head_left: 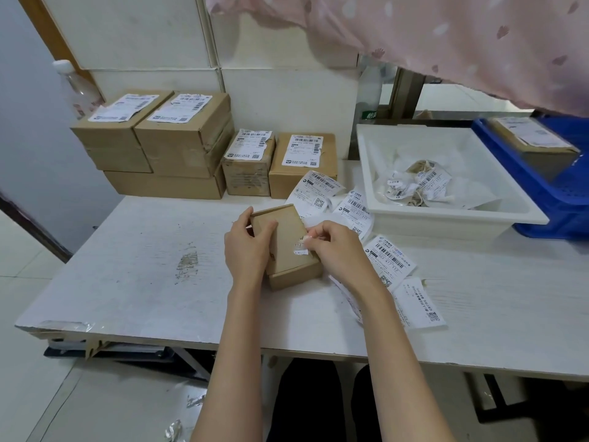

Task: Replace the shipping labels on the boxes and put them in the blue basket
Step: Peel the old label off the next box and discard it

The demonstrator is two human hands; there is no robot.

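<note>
I hold one small brown box (288,247) near the middle of the white worktop (127,266). My left hand (247,250) grips its left side, fingers curled round the edge. My right hand (338,250) pinches a torn bit of the old label (302,250) stuck on the box top. I can read "112" on that scrap.

Loose new labels (390,266) lie just right of the box, toward the right part of the worktop. I count about five. They have black bar codes, a square code and the numbers "052 002 417 112". The small words are too blurry to read.

Along the back edge of the worktop I count six more boxes. Three big ones make a stack (159,145) at the back left, and two of them wear labels on top. Two small boxes (280,164) stand beside the stack, each with a label, one torn at a corner.

A white tray (446,215) sits at the back right with crumpled old labels (420,183) inside. The blue basket (548,186) touches the tray at the far right edge, and one labelled box (535,138) lies in it.

The front left part of the worktop has bare room, with a scuffed patch (186,266). A pink spotted cloth (414,33) hangs over the back right.
</note>
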